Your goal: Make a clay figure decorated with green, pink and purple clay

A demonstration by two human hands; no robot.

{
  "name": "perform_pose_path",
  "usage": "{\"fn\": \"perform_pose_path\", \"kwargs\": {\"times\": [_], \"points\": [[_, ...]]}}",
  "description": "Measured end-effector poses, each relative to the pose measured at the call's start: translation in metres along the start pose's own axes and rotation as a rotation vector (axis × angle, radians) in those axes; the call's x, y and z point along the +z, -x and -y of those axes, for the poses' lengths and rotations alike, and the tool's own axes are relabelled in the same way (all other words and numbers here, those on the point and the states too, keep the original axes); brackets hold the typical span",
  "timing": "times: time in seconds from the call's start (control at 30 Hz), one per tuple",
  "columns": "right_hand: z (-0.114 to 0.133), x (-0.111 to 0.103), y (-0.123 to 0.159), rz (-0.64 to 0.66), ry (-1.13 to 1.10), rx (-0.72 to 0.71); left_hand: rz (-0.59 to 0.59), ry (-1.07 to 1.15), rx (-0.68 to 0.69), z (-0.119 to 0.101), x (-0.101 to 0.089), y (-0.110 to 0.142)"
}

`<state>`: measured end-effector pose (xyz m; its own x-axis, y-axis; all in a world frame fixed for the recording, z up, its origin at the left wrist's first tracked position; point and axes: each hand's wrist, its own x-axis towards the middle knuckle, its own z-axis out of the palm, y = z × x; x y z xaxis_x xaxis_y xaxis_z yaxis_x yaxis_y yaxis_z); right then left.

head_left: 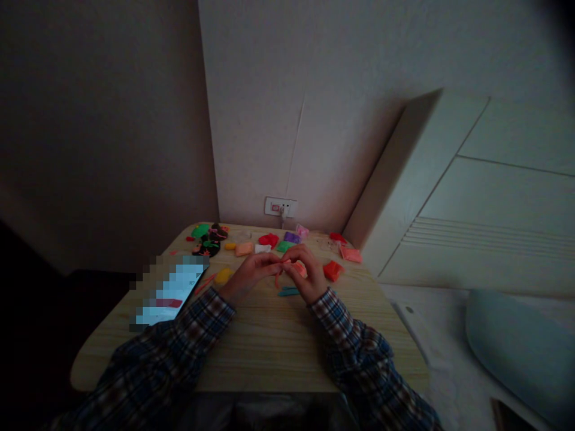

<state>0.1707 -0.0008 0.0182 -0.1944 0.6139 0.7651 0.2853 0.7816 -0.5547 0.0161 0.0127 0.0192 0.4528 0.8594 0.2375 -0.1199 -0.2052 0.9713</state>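
Observation:
My left hand (251, 272) and my right hand (311, 276) meet above the middle of the table (269, 353), fingertips pinched together. Between them is a small reddish-pink piece of soft modelling clay (286, 261), partly hidden by the fingers. An orange-pink strip (277, 281) shows just below the left fingertips. Behind my right fingers lies a salmon-pink clay packet (300, 269), partly covered. Blue clay tools (287, 291) rest on the wood under my right hand. A yellow lump (223, 276) sits beside my left wrist.
Clay packets spread across the far side, including a red one (333, 271), a peach one (245, 249) and a purple one (292, 237). Dark decorated shapes (206, 246) lie back left. A lit, partly blurred tablet (173, 290) stands left. A wall socket (281, 207) is behind.

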Motion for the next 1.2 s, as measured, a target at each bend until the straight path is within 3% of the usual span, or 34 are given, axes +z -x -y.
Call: {"fn": "perform_pose_path", "kwargs": {"times": [0.47, 0.77, 1.2], "points": [[0.001, -0.0031, -0.0012, -0.13, 0.055, -0.02, 0.001, 0.0, -0.041, 0.0019, 0.0016, -0.001], [0.0007, -0.001, -0.0013, -0.068, 0.036, -0.004, 0.031, 0.008, -0.035, 0.0023, 0.0002, -0.0008], [0.0009, -0.0015, -0.0024, -0.133, 0.069, -0.011, -0.006, 0.036, -0.069, -0.0012, 0.001, 0.0003]]}}
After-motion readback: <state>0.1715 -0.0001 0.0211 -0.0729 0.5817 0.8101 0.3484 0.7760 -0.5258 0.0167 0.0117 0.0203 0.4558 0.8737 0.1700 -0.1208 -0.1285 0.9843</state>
